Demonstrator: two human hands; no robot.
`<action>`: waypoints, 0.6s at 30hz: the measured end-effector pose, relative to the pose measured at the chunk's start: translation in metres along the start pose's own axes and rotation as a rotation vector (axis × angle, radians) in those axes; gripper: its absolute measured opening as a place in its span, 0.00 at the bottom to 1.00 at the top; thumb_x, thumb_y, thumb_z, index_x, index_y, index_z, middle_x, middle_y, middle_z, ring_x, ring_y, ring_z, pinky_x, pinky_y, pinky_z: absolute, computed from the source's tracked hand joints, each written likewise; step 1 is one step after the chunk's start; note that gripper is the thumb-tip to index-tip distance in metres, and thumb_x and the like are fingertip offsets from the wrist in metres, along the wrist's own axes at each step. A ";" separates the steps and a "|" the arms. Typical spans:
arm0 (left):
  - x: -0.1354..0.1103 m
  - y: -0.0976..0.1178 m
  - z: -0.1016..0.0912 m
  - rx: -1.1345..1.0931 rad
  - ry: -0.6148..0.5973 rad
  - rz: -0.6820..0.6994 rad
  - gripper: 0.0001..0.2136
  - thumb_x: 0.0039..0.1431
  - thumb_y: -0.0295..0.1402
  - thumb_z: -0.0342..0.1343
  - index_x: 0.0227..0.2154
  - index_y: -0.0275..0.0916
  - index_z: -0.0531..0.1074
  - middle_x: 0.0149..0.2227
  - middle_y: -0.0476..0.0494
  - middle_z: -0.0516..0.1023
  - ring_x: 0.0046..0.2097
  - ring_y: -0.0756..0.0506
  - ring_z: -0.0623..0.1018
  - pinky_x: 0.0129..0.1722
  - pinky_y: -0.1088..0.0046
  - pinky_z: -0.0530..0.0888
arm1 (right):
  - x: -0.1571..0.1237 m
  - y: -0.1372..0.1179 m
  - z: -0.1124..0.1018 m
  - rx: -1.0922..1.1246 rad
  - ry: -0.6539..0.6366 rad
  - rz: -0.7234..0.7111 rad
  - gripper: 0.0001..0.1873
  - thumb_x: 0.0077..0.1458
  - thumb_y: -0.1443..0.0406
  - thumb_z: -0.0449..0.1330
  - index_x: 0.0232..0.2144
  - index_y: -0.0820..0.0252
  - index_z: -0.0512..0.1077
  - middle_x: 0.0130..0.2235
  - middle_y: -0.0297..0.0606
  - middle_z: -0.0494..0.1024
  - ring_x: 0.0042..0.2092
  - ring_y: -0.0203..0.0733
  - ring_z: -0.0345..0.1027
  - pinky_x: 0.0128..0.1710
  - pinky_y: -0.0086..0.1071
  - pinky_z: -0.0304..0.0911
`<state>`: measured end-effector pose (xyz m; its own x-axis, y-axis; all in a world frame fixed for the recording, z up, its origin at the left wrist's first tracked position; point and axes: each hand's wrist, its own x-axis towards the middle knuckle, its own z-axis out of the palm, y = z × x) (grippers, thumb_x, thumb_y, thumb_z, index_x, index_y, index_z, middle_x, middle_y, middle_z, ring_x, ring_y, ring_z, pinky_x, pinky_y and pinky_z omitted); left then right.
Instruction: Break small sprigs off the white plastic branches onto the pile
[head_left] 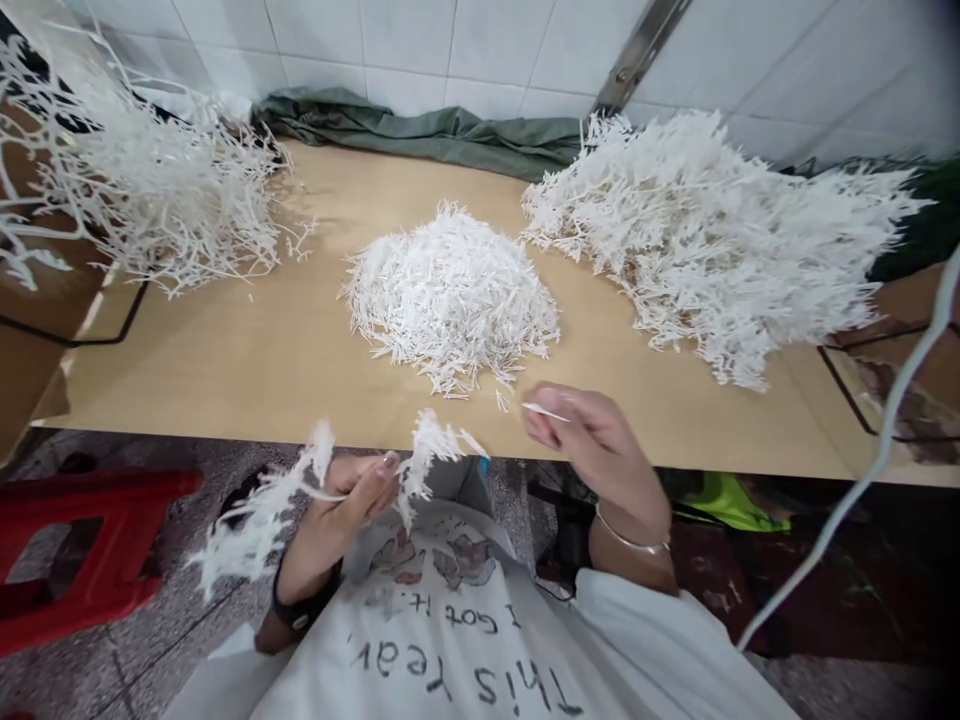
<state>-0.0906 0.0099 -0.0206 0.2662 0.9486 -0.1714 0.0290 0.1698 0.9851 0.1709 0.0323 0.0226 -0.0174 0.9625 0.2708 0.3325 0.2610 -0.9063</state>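
My left hand [341,510] is closed around a white plastic branch [262,520] with many small pieces still on it, held below the near edge of the table. My right hand [581,430] pinches one small white plastic piece [545,411] between its fingertips, just in front of the middle heap. That heap of loose white pieces [450,290] lies in the centre of the tan table [247,360].
A big pile of white branches [712,230] covers the table's right side and another pile [142,190] the left. A green cloth [420,130] lies along the tiled wall. A red stool [82,540] stands on the floor at left. A white cord [870,470] hangs at right.
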 end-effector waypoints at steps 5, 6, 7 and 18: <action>0.022 -0.008 0.017 -0.119 -0.033 0.041 0.24 0.62 0.44 0.49 0.13 0.38 0.54 0.15 0.53 0.53 0.19 0.54 0.55 0.20 0.77 0.56 | 0.026 0.025 0.019 -0.650 0.179 0.009 0.13 0.60 0.64 0.49 0.24 0.57 0.56 0.21 0.30 0.59 0.24 0.35 0.53 0.27 0.33 0.47; 0.024 -0.010 0.018 -0.150 -0.049 0.043 0.25 0.62 0.44 0.48 0.13 0.37 0.54 0.15 0.53 0.53 0.19 0.54 0.55 0.20 0.77 0.56 | 0.031 0.032 0.018 -0.722 0.164 0.013 0.10 0.59 0.65 0.50 0.25 0.57 0.58 0.22 0.31 0.62 0.25 0.37 0.56 0.28 0.33 0.48; 0.025 -0.011 0.018 -0.178 -0.067 0.042 0.25 0.62 0.44 0.48 0.13 0.37 0.54 0.15 0.54 0.53 0.19 0.55 0.55 0.20 0.77 0.56 | 0.035 0.038 0.017 -0.760 0.119 0.012 0.08 0.57 0.66 0.52 0.26 0.58 0.59 0.25 0.34 0.65 0.28 0.39 0.59 0.30 0.34 0.51; 0.030 -0.010 0.016 -0.227 -0.076 -0.034 0.26 0.60 0.49 0.48 0.13 0.37 0.53 0.15 0.55 0.50 0.18 0.56 0.51 0.18 0.78 0.53 | 0.000 0.007 0.038 -0.497 -0.157 -0.608 0.13 0.56 0.56 0.57 0.30 0.59 0.61 0.26 0.35 0.66 0.29 0.38 0.59 0.29 0.33 0.56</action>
<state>-0.0672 0.0329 -0.0351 0.3405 0.9199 -0.1945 -0.1762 0.2656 0.9478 0.1368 0.0364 0.0041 -0.4505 0.6714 0.5884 0.6027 0.7150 -0.3543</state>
